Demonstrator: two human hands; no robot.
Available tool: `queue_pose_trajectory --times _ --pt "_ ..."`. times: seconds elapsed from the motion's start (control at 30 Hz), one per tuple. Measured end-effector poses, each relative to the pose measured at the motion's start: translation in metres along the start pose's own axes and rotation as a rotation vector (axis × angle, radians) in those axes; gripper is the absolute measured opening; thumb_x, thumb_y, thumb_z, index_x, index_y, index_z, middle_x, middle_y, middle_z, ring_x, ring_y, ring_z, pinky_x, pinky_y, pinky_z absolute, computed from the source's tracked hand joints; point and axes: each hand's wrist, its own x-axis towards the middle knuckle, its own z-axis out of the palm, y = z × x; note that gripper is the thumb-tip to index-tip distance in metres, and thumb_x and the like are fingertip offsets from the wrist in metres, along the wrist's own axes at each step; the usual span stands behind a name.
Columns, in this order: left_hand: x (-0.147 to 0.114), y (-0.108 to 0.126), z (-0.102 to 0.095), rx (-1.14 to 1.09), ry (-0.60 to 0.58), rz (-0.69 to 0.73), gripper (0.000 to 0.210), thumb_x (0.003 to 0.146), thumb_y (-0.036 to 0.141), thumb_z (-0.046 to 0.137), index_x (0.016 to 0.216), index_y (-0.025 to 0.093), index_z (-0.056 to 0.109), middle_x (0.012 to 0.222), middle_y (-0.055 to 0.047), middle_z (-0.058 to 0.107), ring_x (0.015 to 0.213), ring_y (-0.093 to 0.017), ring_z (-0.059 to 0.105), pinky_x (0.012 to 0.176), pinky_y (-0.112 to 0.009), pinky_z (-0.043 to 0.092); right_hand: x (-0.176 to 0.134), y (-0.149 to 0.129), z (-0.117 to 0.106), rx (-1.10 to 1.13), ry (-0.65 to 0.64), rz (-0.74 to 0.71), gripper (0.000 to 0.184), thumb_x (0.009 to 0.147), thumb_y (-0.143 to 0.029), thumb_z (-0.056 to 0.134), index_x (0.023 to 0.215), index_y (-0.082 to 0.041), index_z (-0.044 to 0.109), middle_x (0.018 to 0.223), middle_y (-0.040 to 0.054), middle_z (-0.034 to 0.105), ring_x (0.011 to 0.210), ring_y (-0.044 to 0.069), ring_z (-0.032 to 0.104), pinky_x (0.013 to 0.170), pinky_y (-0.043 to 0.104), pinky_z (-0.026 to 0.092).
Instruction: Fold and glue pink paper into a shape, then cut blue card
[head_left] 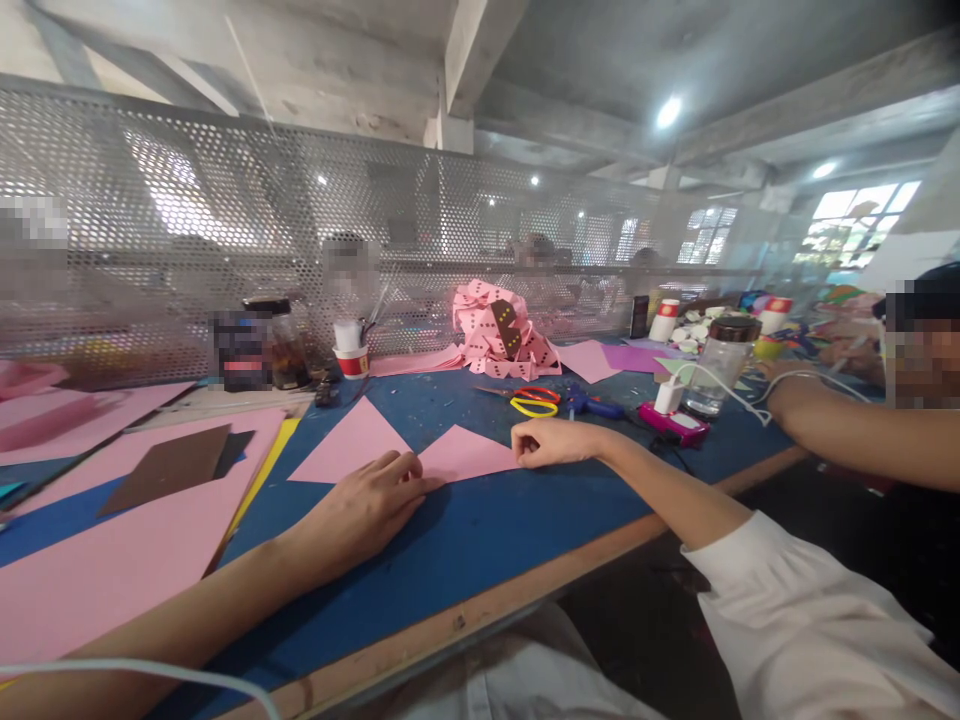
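A small pink paper (469,455) with a peaked top edge lies on the blue table between my two hands. My left hand (379,500) rests on the table with curled fingers closed on its left corner. At the right corner my right hand (555,442) is closed, pinching the paper between thumb and fingers. Another pink paper triangle (352,448) lies flat just beyond my left hand. Past my right hand are red-and-yellow-handled scissors (536,400) and a blue-handled tool (592,403). A pink folded-paper model with black dots (499,330) stands at the back.
Large pink sheets (142,570) and a brown piece (169,468) cover the left side. A paper cup (351,360) and dark jar (286,345) stand behind. Rightward are a glass bottle (720,370), a magenta power strip with charger (679,425), and another person's arm (847,425). A perforated screen (420,220) borders the table.
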Motion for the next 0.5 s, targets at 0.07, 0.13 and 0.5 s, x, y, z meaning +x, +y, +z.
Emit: queue_pose_trajectory --times 0.07,0.13,0.5 --pt "0.0 -0.001 0.001 0.01 -0.002 0.0 0.038 0.106 0.021 0.039 0.137 0.028 0.058 0.107 -0.008 0.059 0.095 -0.021 0.059 0.083 -0.035 0.054 -0.002 0.001 -0.001 0.003 0.002 0.006 0.007 0.079 -0.015 0.063 0.085 -0.016 0.064 0.076 -0.0017 0.063 0.07 0.013 0.058 0.063 0.022 0.042" --pt "0.0 -0.001 0.001 0.016 -0.006 -0.001 0.037 0.106 0.02 0.039 0.136 0.028 0.058 0.108 -0.008 0.059 0.096 -0.021 0.059 0.083 -0.035 0.053 -0.003 0.003 -0.001 0.003 0.001 0.011 0.007 0.079 -0.015 0.063 0.086 -0.016 0.064 0.077 -0.0015 0.063 0.07 0.013 0.058 0.063 0.022 0.042" --pt "0.001 0.0 0.001 0.006 0.011 0.006 0.037 0.105 0.019 0.04 0.135 0.027 0.061 0.106 -0.008 0.06 0.094 -0.022 0.06 0.081 -0.035 0.053 -0.011 0.022 -0.007 -0.014 0.02 0.034 0.006 0.078 -0.015 0.063 0.084 -0.016 0.064 0.078 -0.0005 0.065 0.071 0.013 0.058 0.064 0.022 0.041"
